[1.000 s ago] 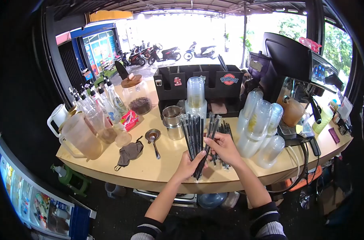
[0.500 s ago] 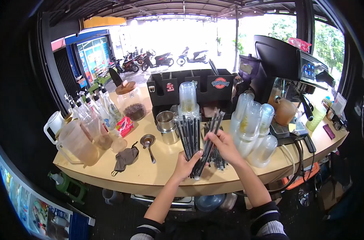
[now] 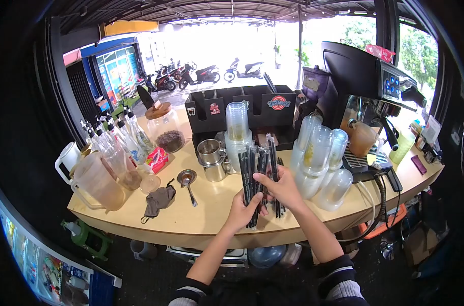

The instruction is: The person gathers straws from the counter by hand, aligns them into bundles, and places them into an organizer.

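One counter (image 3: pixel 125 223), cups (image 3: pixel 317 150) stacked just beside R hand (image 3: pixel 284 189); a sideways bump could topple 'em. L hand (image 3: pixel 240 213) clamped on blk straws (image 3: pixel 246 176) above counter's front; R grip part-hidden, can't tell. Loose L squeeze = straws may slip.

Black sleeves (image 3: pixel 337 267) with white and grey bands (image 3: pixel 346 291) leave the hands (image 3: pixel 283 189) bare.

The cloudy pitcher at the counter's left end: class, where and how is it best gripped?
Grip the pitcher by its handle, probably from the left with the left hand once that lets go of the black straws: the loop juts leftward, while a clear container stands close on the right.
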Demonstrator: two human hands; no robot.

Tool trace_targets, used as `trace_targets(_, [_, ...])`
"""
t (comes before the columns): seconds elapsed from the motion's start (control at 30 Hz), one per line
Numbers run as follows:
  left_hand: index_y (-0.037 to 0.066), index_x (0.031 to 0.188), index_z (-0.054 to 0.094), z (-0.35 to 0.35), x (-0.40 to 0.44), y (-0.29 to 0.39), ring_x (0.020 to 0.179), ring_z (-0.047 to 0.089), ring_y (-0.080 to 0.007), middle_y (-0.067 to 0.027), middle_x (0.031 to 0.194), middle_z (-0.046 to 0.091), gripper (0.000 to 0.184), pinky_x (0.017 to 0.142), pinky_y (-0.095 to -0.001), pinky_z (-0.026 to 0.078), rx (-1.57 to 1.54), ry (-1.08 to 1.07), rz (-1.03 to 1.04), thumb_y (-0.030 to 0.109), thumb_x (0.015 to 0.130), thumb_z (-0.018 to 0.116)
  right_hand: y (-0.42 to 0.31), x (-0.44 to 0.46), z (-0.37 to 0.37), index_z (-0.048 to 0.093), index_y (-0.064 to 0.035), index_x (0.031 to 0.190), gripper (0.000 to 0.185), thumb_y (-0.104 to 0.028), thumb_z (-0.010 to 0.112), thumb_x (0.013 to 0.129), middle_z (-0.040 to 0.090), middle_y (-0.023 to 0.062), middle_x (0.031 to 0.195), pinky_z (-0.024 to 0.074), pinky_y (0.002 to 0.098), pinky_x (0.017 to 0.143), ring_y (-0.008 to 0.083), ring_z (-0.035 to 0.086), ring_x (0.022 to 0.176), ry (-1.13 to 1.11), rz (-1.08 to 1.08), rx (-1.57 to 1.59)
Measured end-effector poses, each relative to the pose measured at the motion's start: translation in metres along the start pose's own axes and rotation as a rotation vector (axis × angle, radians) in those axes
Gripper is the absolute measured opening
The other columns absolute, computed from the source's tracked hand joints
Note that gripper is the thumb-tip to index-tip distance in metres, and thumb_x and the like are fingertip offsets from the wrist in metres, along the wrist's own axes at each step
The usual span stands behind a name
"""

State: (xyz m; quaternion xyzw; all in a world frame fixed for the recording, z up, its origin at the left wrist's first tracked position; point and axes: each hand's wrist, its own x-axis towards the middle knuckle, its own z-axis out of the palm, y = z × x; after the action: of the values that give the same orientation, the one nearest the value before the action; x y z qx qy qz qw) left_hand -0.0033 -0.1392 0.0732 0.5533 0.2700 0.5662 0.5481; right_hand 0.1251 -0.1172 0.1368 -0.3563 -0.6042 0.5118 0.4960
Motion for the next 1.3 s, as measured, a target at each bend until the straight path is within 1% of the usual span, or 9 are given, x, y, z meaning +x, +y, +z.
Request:
trace_targets(0.33, [-0.007,0.097,0.052,0.002,0.002,-0.001,0.07,0.063,-0.0194,-0.0139,0.084,0.061,0.025,0.063,-0.0278,0.053,-0.001,0.108,0.0,0.016,0.087,0.049,0.007,-0.001,-0.004,0.056,-0.0016,0.077,0.017,-0.015,0.066,0.076,0.051,-0.0019,0.065,0.0507,0.0228,0.048,0.005,0.05,0.058,0.088,-0.031,0.114])
trace_targets(0.43, [-0.007,0.098,0.053,0.002,0.002,-0.001,0.071,0.063,-0.0194,-0.0145,0.085,0.061,0.026,0.062,-0.0279,0.052,-0.025,0.13,0.014,0.016,0.087,0.05,0.009,-0.001,-0.005,0.055,-0.0018,0.078,0.018,-0.017,0.064,0.078,0.05,-0.0026,0.064,0.0464,0.0211,0.048,0.0034,0.047,0.056,0.125,-0.052,0.058])
trace_targets(0.5, [-0.008,0.099,0.053,0.0,0.003,-0.003,0.07,0.062,-0.0189,-0.0154,0.086,0.061,0.026,0.061,-0.0279,0.052,0.016,0.181,0.022,0.016,0.087,0.05,0.022,0.005,-0.008,0.05,-0.0051,0.072,0.019,-0.018,0.054,0.085,0.045,-0.0034,0.055,0.029,0.0166,0.037,0.0025,0.036,0.041,0.179,-0.222,0.108])
trace_targets(0.6, [-0.007,0.099,0.053,0.0,0.004,-0.001,0.067,0.062,-0.0172,-0.0156,0.087,0.062,0.027,0.059,-0.0268,0.051,-0.023,0.174,-0.006,0.017,0.087,0.051,0.031,0.013,-0.01,0.047,-0.0051,0.073,0.024,-0.022,0.047,0.089,0.042,-0.0024,0.054,0.022,0.0174,0.037,0.0043,0.033,0.039,0.193,-0.378,0.081])
trace_targets(0.67, [-0.007,0.099,0.053,-0.001,0.003,0.001,0.064,0.061,-0.0161,-0.0154,0.087,0.062,0.027,0.058,-0.0261,0.051,-0.006,0.139,-0.015,0.018,0.087,0.051,0.031,0.016,-0.01,0.046,-0.0051,0.08,0.023,-0.026,0.045,0.09,0.039,-0.0021,0.055,0.0214,0.0179,0.036,0.0046,0.031,0.038,0.192,-0.479,0.099])
trace_targets(0.73, [-0.006,0.098,0.053,-0.002,0.002,0.003,0.062,0.06,-0.0151,-0.0153,0.087,0.062,0.027,0.057,-0.0255,0.05,0.013,0.103,-0.023,0.018,0.087,0.051,0.01,0.004,-0.011,0.045,-0.0055,0.087,0.018,-0.023,0.048,0.089,0.039,-0.002,0.058,0.0193,0.0181,0.034,0.0039,0.031,0.038,0.089,-0.11,0.337])
trace_targets(0.87, [-0.005,0.097,0.053,-0.001,0.001,0.006,0.059,0.059,-0.0132,-0.0145,0.086,0.062,0.027,0.055,-0.0251,0.049,0.003,0.018,-0.061,0.02,0.087,0.051,0.0,0.006,-0.014,0.047,-0.0063,0.091,0.014,-0.015,0.055,0.084,0.04,-0.003,0.06,0.0166,0.0184,0.034,0.0014,0.029,0.038,-0.044,0.051,0.39])
trace_targets(1.23, [-0.006,0.095,0.054,0.001,0.003,0.007,0.061,0.06,-0.014,-0.0135,0.083,0.062,0.029,0.057,-0.025,0.049,0.04,0.093,-0.038,0.022,0.089,0.047,0.005,0.007,-0.013,0.049,-0.0048,0.086,0.013,-0.011,0.06,0.081,0.038,-0.006,0.053,0.0161,0.0186,0.034,0.0004,0.028,0.038,0.011,-0.037,0.317])
trace_targets(1.3, [-0.006,0.092,0.055,-0.004,0.006,0.002,0.062,0.06,-0.014,-0.0125,0.081,0.062,0.029,0.058,-0.025,0.049,0.105,0.191,0.015,0.022,0.089,0.047,-0.002,0.003,-0.009,0.049,-0.0046,0.089,0.013,-0.012,0.058,0.082,0.038,-0.0053,0.053,0.0172,0.0186,0.035,0.001,0.03,0.039,0.227,-0.165,0.328])
